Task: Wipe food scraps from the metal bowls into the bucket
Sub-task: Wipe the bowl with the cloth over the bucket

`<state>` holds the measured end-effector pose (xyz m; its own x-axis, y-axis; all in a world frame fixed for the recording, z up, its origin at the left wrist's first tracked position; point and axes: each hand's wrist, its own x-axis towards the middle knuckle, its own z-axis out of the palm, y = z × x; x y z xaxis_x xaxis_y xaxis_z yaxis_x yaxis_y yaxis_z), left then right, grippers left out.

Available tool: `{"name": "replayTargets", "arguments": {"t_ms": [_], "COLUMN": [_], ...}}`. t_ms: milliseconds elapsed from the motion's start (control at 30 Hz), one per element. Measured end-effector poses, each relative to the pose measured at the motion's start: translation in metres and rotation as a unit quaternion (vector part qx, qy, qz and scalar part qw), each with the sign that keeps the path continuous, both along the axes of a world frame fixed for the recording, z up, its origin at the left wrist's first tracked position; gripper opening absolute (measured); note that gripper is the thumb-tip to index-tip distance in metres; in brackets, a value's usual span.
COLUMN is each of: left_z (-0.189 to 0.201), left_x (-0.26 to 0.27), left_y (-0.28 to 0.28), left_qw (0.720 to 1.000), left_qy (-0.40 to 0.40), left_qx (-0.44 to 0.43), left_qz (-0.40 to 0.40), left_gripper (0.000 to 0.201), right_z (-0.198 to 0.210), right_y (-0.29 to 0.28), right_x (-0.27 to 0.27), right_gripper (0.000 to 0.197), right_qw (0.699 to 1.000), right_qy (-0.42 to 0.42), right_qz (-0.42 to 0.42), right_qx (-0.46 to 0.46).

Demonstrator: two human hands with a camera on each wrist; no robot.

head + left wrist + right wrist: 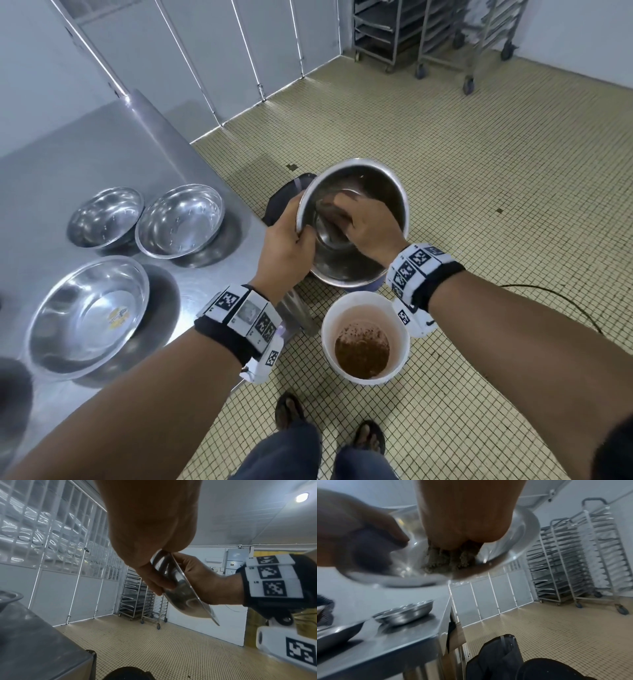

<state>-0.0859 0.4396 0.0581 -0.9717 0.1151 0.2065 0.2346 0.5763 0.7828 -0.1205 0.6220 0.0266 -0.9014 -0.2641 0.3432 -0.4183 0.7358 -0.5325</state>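
I hold a metal bowl [380, 192] tilted above the floor, just beyond a white bucket [404, 346] with brown scraps at its bottom. My left hand [294, 229] grips the bowl's left rim, thumb inside and fingers on the outside [154, 582]. My right hand [342, 216] is inside the bowl and holds a greenish-brown scouring pad [447, 559] against the bowl's inner wall [513, 540]. The pad shows as a dark patch [327, 214] under my fingers. In the left wrist view the bowl [180, 595] is seen edge-on.
Three more metal bowls [106, 216] [180, 219] [87, 315] sit on the steel table [102, 147] at my left. A dark bag [279, 202] lies on the floor under the held bowl. Wheeled tray racks [445, 31] stand at the far wall. My feet are behind the bucket.
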Motion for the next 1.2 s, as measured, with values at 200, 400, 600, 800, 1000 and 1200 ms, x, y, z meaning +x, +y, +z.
{"name": "replayTargets", "arguments": {"t_ms": [200,400,600,800,1000,1200], "left_z": [0.006,0.009,0.006,0.010,0.006,-0.002], "left_x": [0.002,0.003,-0.001,0.002,0.002,0.000], "left_y": [-0.005,-0.012,-0.006,0.002,-0.001,-0.003], "left_qw": [1.000,0.999,0.999,0.999,0.997,0.996], "left_qy": [-0.004,-0.031,-0.009,0.015,0.041,0.049], "left_qx": [0.010,-0.026,-0.052,-0.049,-0.065,-0.070], "left_qz": [0.019,0.029,0.010,0.011,-0.016,-0.003], "left_gripper": [0.047,0.048,0.047,0.049,0.054,0.052], "right_z": [-0.018,-0.007,0.005,-0.018,-0.030,-0.053], "right_y": [-0.002,0.014,0.032,0.030,0.028,0.040], "right_x": [0.018,0.021,-0.003,0.010,0.024,0.041], "right_gripper": [0.036,0.041,0.036,0.033,0.029,0.053], "right_qw": [0.993,0.951,0.986,0.990,0.981,0.972], "right_qy": [-0.051,-0.139,-0.051,0.020,-0.004,-0.084], "right_qz": [0.098,0.158,0.021,0.073,0.125,0.154], "right_qx": [0.046,0.226,0.160,0.119,0.147,0.157]}}
